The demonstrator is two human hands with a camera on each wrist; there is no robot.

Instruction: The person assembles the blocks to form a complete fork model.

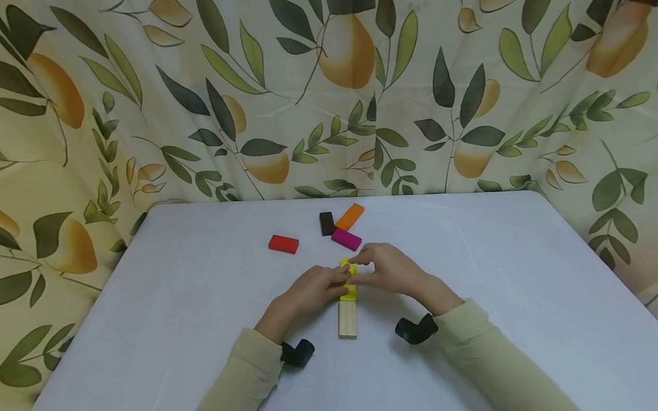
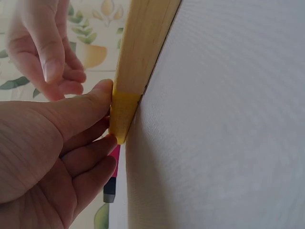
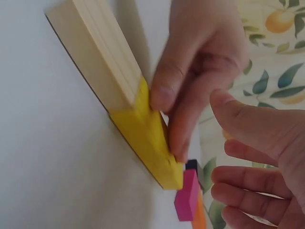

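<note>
From left to right: pale left sleeve [image 1: 235, 387], with dark device [image 1: 297, 353] by the wrist. Red block [image 1: 283, 244], flat on white table [image 1: 170, 290], well apart from the other blocks. Left hand [image 1: 308, 290]: touches yellow block [image 1: 348, 293] from its left side by the tips of thumb and index finger, with the remaining fingers loosely extended rather than wrapped round it. Black block [image 1: 327, 223], flat beyond the hands. At centre, plain wooden block [image 1: 347, 321], flat on the table and nearest to the wearer; at its far end, yellow block, likewise flat and set end to end with it in one line. Past the yellow block, magenta block [image 1: 346, 239] and orange block [image 1: 349, 217], close to the black one; cannot tell about contact at the corners. Right hand [image 1: 391, 271]: near the yellow block's far end, with thumb and fingers parted and ungripping. Second device [image 1: 416, 329] by pale right sleeve [image 1: 502, 358]. Behind, curtain [image 1: 324, 124] patterned with leaves and fruit.
</note>
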